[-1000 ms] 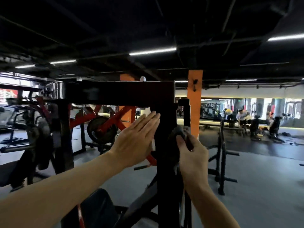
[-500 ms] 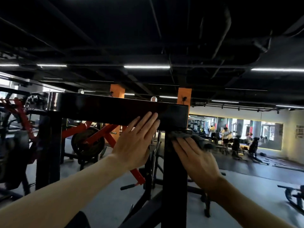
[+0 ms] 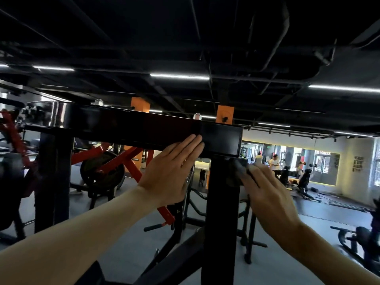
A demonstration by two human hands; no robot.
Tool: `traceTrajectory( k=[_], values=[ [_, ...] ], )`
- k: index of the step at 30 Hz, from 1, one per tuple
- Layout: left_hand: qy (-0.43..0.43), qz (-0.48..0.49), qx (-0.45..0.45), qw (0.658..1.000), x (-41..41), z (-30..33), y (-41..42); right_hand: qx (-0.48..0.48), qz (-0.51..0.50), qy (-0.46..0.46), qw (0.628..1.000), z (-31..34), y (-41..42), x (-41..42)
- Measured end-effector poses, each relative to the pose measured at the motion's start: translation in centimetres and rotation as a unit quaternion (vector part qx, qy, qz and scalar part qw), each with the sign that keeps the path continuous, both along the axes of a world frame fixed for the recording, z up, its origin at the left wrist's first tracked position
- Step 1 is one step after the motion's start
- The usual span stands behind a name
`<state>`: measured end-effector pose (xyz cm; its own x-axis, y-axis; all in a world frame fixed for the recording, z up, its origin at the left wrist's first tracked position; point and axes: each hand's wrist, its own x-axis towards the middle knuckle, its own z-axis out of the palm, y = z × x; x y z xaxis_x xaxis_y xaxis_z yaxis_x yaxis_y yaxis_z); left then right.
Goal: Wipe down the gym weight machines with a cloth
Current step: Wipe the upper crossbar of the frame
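1. Right hand (image 3: pixel 265 194): fingers laid fairly straight over a dark, crumpled cloth (image 3: pixel 236 171), pressing it against the upper right side of the black square-section steel upright post (image 3: pixel 223 212). The cloth lies beyond the fingertips and just to their left, bunched at the post's top corner. Whether the thumb hooks any of the fabric cannot be told.

2. Left hand (image 3: pixel 172 171): fingers straight and together, holding nothing. Its fingertips lie against the lower front edge of the glossy black horizontal steel crossbeam (image 3: pixel 133 128). The post stands just to the right of this hand, between the 2 hands.

3. Governing relation: the crossbeam sits directly above the cloth, its long axis running level and away to the left of the right hand. The post's long axis runs straight down from the cloth. The joint of the 2 members is touching or nearly touching the cloth's upper edge.

4. Nearer hand: the right hand carries the cloth, so it is the working hand. The left is nearer the beam's unwiped run but bare; judged to be bracing only.

5. Judgement of step: the top of the post is under the cloth. A likely continuation is upward onto the beam's end face, then leftward along its length.

6. Surroundings: red plate-loaded machine (image 3: pixel 115 161) beyond the left hand; people (image 3: pixel 274 161) well apart, far right.
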<state>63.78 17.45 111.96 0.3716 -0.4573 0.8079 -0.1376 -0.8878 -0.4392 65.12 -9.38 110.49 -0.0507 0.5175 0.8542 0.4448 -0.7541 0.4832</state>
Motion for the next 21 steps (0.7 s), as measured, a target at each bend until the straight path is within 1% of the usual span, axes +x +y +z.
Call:
traceTrajectory(
  k=[2,4,5,7,9,11,14,16,19,21],
  values=[
    [-0.003,-0.001,0.002,1.0,0.0,0.0,0.1,0.027,0.028,-0.004,0.999,1.1,1.3,-0.9],
    [-0.006,-0.007,0.0,1.0,0.0,0.0,0.2,0.028,0.057,0.012,0.998,3.2,4.1,-0.9],
    [-0.01,-0.007,-0.008,1.0,0.0,0.0,0.3,0.006,0.048,0.028,0.998,4.0,5.4,-0.6],
    [-0.031,0.007,-0.037,0.999,-0.1,-0.1,0.8,-0.059,-0.011,0.044,0.997,5.1,6.8,0.4],
    [-0.057,0.029,-0.076,0.995,-0.1,-0.5,1.5,-0.086,-0.044,0.077,0.992,5.7,5.6,0.5],
    [-0.074,0.036,-0.096,0.992,-0.1,-0.9,2.3,-0.071,-0.059,0.088,0.992,5.8,3.1,0.4],
    [-0.069,0.022,-0.095,0.993,-0.1,-0.9,2.8,-0.025,-0.094,0.087,0.991,5.7,0.9,0.0],
    [-0.058,0.023,-0.106,0.992,-0.2,-0.9,2.8,-0.019,-0.097,0.077,0.992,5.7,3.1,-0.3],
    [-0.042,0.035,-0.107,0.993,-0.3,-0.9,2.8,-0.037,-0.081,0.076,0.993,5.6,7.7,-0.8],
    [-0.04,0.041,-0.099,0.993,-0.5,-0.8,3.0,-0.048,-0.071,0.086,0.993,5.7,8.6,-1.2]
  ],
)
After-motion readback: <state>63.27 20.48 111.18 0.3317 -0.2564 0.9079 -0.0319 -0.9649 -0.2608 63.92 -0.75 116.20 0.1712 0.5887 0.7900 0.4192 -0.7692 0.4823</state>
